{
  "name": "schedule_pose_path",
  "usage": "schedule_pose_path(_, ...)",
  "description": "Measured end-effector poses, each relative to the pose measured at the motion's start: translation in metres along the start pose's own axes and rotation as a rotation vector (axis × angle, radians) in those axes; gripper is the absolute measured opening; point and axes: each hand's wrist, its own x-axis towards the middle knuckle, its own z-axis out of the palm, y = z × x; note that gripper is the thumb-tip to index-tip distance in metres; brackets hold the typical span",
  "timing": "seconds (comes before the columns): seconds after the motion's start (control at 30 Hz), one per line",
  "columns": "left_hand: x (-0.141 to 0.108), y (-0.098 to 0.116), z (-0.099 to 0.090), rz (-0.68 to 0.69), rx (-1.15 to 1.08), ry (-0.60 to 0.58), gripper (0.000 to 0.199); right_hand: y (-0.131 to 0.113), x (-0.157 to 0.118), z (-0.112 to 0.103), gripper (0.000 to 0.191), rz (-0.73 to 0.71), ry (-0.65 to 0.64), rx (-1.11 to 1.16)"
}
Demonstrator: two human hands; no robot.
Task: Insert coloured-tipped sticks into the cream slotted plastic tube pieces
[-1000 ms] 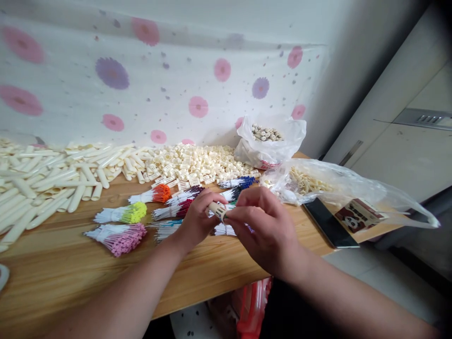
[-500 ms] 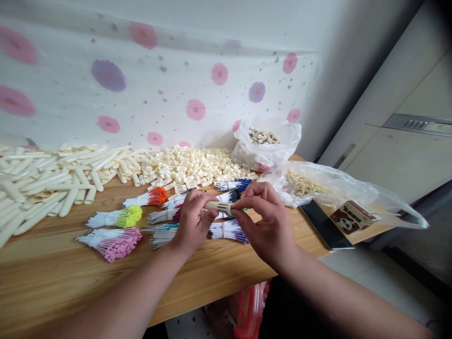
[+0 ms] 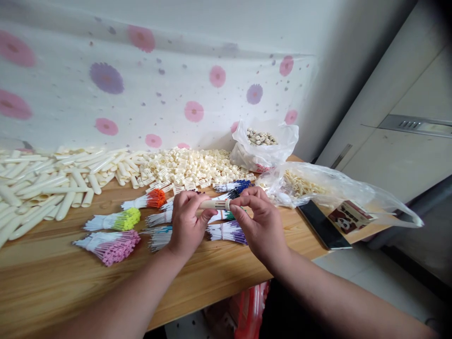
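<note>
A cream pen barrel (image 3: 214,205) with dark slots is held level above the table. My left hand (image 3: 188,221) is closed round its left part. The fingertips of my right hand (image 3: 259,221) pinch its slotted right end. Beneath and beside the hands lie bundles of thin white refills with coloured tips: purple (image 3: 228,232), blue (image 3: 233,186), orange (image 3: 144,199), yellow (image 3: 113,219) and pink (image 3: 109,246). My left hand partly hides a light-blue bundle (image 3: 158,237).
Long cream tubes (image 3: 52,181) and short slotted pieces (image 3: 187,167) are heaped along the wall. Right of them are a white bag (image 3: 261,153) of small parts, a clear bag (image 3: 339,183), a black phone (image 3: 323,226) and a small box (image 3: 349,216) on the wooden table (image 3: 212,268).
The view has shifted slightly. My left hand has slid a little left, and more of the barrel's length shows between my hands.
</note>
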Motion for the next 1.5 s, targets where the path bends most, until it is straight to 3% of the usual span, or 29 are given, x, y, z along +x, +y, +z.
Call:
schedule_pose_path(0.57, 0.002, -0.005, 0.0, -0.032, 0.082, 0.032, 0.036, 0.007, 0.006, -0.005, 0.016, 0.081, -0.145, 0.191)
schedule_pose_path(0.83, 0.002, -0.004, 0.002, -0.086, 0.005, -0.037, 0.035, 0.011, 0.01, -0.007, 0.019, 0.155, -0.164, 0.173)
schedule_pose_path(0.97, 0.001, -0.01, 0.007, -0.228, -0.202, -0.156, 0.037, 0.046, 0.036, -0.015, 0.02, -0.008, -0.145, -0.109)
schedule_pose_path(1.03, 0.002, -0.012, 0.01, -0.296, -0.338, -0.201, 0.038, 0.07, 0.05, -0.019, 0.022, -0.084, -0.282, -0.416)
schedule_pose_path(1.13, 0.003, -0.013, 0.012, -0.377, -0.414, -0.289, 0.031, 0.098, 0.06, -0.017, 0.016, -0.134, -0.476, -0.534)
schedule_pose_path(1.23, 0.006, -0.013, 0.013, -0.423, -0.293, -0.351, 0.013, 0.113, 0.061, -0.009, 0.02, -0.16, -0.551, -0.616)
schedule_pose_path(1.3, 0.008, -0.014, 0.014, -0.384, -0.217, -0.377, 0.005, 0.118, 0.062, -0.003, 0.024, -0.168, -0.575, -0.681)
schedule_pose_path(1.5, 0.013, -0.024, 0.027, -0.041, -0.099, -0.583, 0.024, 0.124, 0.065, 0.003, 0.02, -0.208, -0.673, -0.851)
